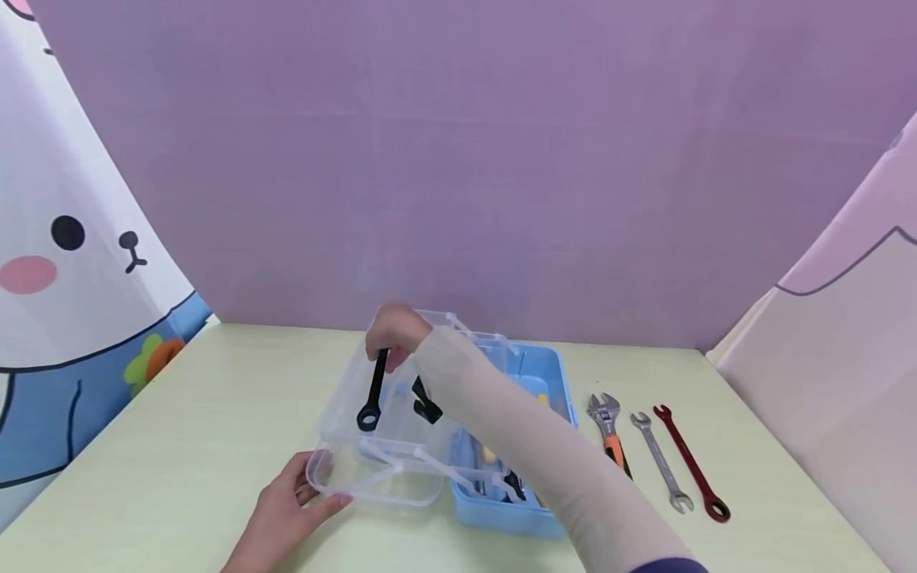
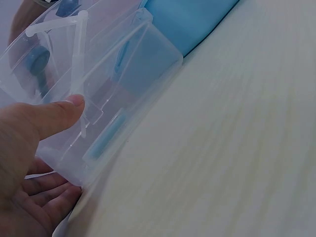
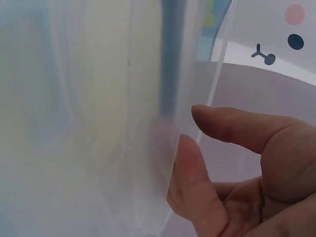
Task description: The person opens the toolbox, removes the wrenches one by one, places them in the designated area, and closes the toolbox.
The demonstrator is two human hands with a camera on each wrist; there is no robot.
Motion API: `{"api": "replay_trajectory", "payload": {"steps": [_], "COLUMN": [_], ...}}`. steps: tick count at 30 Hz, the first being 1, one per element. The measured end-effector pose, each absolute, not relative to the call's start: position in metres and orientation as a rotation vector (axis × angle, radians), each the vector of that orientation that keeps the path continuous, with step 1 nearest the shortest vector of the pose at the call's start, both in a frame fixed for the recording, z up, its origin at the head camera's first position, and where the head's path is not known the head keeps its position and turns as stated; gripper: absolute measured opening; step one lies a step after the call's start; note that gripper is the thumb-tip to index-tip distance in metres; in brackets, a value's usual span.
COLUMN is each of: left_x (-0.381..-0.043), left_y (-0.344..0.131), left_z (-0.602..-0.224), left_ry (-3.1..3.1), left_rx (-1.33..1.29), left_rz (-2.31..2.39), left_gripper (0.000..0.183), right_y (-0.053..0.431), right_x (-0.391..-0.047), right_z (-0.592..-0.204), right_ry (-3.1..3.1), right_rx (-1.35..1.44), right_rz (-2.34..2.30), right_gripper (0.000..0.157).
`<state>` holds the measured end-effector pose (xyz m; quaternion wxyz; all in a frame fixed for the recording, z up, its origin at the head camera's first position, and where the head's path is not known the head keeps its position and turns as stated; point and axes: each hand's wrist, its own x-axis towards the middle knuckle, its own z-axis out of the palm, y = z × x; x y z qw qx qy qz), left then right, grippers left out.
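Observation:
A blue toolbox point(image 1: 509, 519) stands open, its clear lid point(image 1: 387, 499) swung out to the left. White folding arms point(image 1: 387, 458) link a clear tray point(image 1: 337, 414) above the lid to the box. My left hand point(image 1: 281, 505) grips the lid's near left corner; the left wrist view shows the thumb over the side and fingertips under the bottom edge. My right hand point(image 1: 394, 330) is over the tray's far left side, at the end of a black ratchet wrench point(image 1: 376, 390). In the right wrist view its thumb and forefinger point(image 3: 195, 168) stand apart, with the wrench point(image 3: 171, 59) blurred behind plastic.
Right of the box lie an adjustable wrench point(image 1: 607, 426) with an orange and black handle, a silver wrench point(image 1: 661, 461) and a red ratchet wrench point(image 1: 691, 461). My right forearm crosses above the box, hiding part of its contents. A purple cloth backdrop point(image 1: 458, 175) rises behind the table.

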<state>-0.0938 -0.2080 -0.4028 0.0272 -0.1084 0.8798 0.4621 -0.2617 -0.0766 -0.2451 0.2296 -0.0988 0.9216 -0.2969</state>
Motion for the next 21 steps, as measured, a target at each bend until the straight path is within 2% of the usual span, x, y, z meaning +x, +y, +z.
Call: {"api": "replay_trajectory", "payload": {"steps": [16,21], "left_x": [-0.093,-0.089], "left_y": [-0.204,-0.203], "left_z": [-0.403,-0.401], "left_ry": [2.716,2.732], "left_rx": [-0.349,-0.287], "left_rz": [1.395,1.467], "left_gripper": [0.078,0.073], "right_y": [-0.084,-0.079], "right_x": [-0.263,-0.262], "right_z": [-0.259,-0.255], "right_ry": [2.623,2.599], "right_rx": [-0.179,-0.172], "right_rz": [-0.712,-0.745], "right_gripper": [0.012,0.014]}}
